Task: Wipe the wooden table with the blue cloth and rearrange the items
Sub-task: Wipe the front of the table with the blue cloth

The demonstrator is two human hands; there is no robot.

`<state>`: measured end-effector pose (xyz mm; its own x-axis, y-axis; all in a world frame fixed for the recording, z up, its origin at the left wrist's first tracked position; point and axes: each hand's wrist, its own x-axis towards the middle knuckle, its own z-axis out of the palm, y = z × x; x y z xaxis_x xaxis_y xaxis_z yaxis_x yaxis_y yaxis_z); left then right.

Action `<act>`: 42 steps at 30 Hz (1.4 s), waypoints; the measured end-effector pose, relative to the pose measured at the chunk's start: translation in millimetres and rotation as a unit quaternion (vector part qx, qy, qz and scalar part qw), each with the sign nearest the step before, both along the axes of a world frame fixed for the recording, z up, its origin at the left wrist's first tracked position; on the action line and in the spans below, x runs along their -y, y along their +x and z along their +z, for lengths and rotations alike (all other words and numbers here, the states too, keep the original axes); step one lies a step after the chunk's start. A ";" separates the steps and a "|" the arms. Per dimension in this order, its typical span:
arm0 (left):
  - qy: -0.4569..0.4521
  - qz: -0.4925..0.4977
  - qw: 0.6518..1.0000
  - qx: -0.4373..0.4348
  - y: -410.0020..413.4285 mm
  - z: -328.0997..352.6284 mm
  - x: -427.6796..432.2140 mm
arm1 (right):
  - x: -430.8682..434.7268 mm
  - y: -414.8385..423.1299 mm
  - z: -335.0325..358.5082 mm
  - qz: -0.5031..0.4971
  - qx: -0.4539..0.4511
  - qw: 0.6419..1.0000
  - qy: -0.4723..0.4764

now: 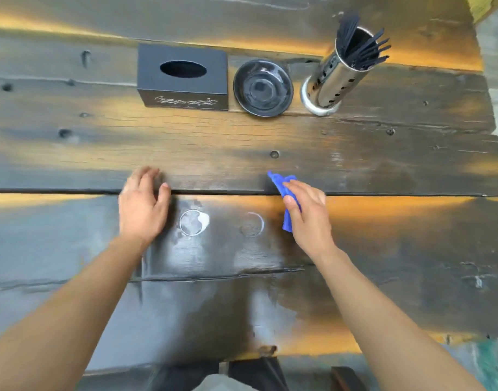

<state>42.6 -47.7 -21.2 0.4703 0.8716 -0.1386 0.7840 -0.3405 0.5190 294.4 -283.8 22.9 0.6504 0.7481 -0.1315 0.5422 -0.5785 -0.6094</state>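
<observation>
Fingers (294, 206) of the right hand (309, 218) pinch a bunched blue cloth (283, 187) — gathered, probably, so it can be pressed to the wood; it lies right of centre on the table (72, 153). The left hand (142, 204) is released, fingers spread, palm down, apparently bracing. Between the hands, two pale ring marks (192, 222) remain unwiped. Along the far edge stand box (182, 76), dish (263, 87) and chopstick holder (331, 80) — seemingly parked clear of the wiping.
</observation>
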 end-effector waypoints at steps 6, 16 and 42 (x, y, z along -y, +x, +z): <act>0.020 0.026 0.983 -0.180 -95.3 -30.6 20.1 | -113.8 -47.4 -18.6 0.157 0.013 0.987 -0.036; 0.072 0.020 0.982 -0.172 -104.3 -46.6 17.9 | -170.1 -57.4 -60.9 0.268 0.197 0.928 -0.166; 0.049 0.015 0.994 -0.100 -107.5 -43.2 14.4 | -3.5 -221.5 -64.2 0.373 0.154 0.907 -0.119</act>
